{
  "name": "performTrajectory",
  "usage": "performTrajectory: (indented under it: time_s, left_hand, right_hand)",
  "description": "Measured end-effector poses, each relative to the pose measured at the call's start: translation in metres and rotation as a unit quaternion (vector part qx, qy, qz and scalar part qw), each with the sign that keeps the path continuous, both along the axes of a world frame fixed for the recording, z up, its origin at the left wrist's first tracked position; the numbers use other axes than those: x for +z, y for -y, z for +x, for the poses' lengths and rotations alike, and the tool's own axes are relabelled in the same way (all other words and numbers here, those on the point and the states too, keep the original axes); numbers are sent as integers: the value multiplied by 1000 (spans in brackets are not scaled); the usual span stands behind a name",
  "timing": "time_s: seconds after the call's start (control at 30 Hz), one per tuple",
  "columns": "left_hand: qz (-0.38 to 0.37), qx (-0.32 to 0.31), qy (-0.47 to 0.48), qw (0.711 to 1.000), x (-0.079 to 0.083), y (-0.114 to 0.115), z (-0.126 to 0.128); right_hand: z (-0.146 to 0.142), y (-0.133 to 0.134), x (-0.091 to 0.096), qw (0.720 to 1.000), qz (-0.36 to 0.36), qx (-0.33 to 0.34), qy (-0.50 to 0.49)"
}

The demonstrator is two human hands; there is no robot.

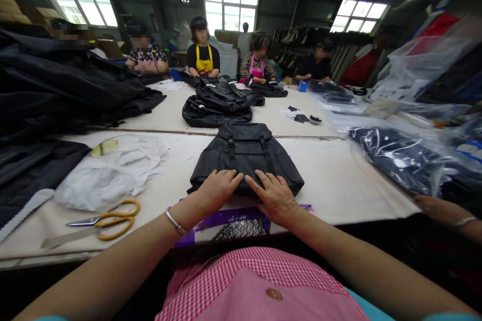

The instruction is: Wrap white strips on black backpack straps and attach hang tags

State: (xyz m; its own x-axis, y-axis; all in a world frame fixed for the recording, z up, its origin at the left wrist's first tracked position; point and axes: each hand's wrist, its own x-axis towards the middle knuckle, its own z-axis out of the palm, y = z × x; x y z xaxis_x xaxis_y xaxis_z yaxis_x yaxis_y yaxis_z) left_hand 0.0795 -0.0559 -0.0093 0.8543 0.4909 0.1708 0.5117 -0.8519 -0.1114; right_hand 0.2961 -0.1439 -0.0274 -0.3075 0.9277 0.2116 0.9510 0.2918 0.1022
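A black backpack [246,160] lies flat on the table in front of me, its flap and two buckled straps facing up. My left hand [220,188] rests on its near left part, fingers stretched out. Beside it my right hand [274,195] lies spread on the near right part. Both palms are at the bag's near end, and neither hand grasps anything. Purple tape [229,218] and a black-and-white patterned strip [241,229] show at the table edge below my hands.
Orange-handled scissors [116,220] and a white plastic bag [109,175] lie at left, near piled black bags [68,90]. More backpacks [222,100] sit ahead. Plastic-wrapped goods [399,160] lie at right, by another person's hand [437,209]. Several people work across the table [331,180].
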Motion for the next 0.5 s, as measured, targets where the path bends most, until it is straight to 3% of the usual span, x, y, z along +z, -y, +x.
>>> performTrajectory:
  time_s: [0.1, 0.2, 0.5]
  left_hand:
    - [-23, -16, -9, 1000, 23, -8, 6]
    - [-23, -15, -17, 999, 30, -7, 9]
    - [15, 14, 80, 997, 3, 7, -1]
  right_hand:
    - [-19, -8, 15, 999, 13, -41, 2]
    - [-33, -16, 17, 997, 19, -81, 0]
    - [-35, -26, -1, 998, 2, -57, 14]
